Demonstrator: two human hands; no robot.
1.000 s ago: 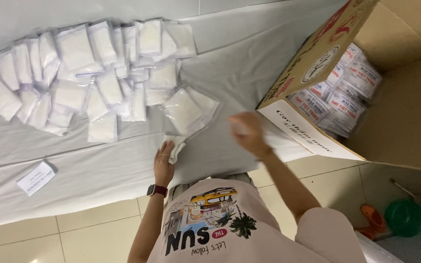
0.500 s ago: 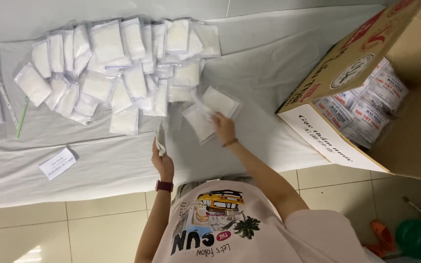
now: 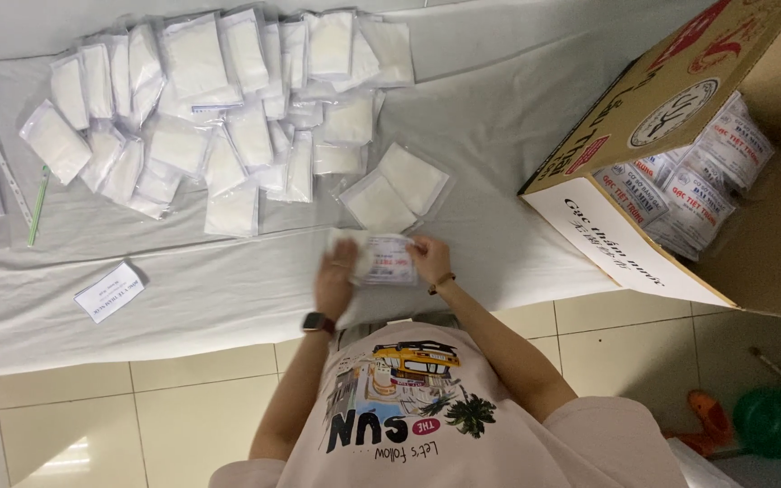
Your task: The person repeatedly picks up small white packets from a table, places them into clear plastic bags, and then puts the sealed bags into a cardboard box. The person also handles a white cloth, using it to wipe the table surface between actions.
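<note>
A white sheet (image 3: 499,117) covers the table. The left hand (image 3: 334,280) and right hand (image 3: 428,259) both hold one small printed packet (image 3: 383,264) near the table's edge. Two clear packets (image 3: 395,190) lie just beyond it, beside a big pile of them (image 3: 219,108). One open cardboard box (image 3: 680,136) of printed packets sits right. One white label card (image 3: 108,291) lies left.

clear pouches (image 3: 219,108) (heaped), printed packet (image 3: 386,262), carton (image 3: 680,136)

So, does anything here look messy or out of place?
Mildly: the clear plastic packets of white pads lie in a loose overlapping heap on the white sheet, and the brown cardboard box seems tipped on its side. The left hand and right hand hold one printed packet.
</note>
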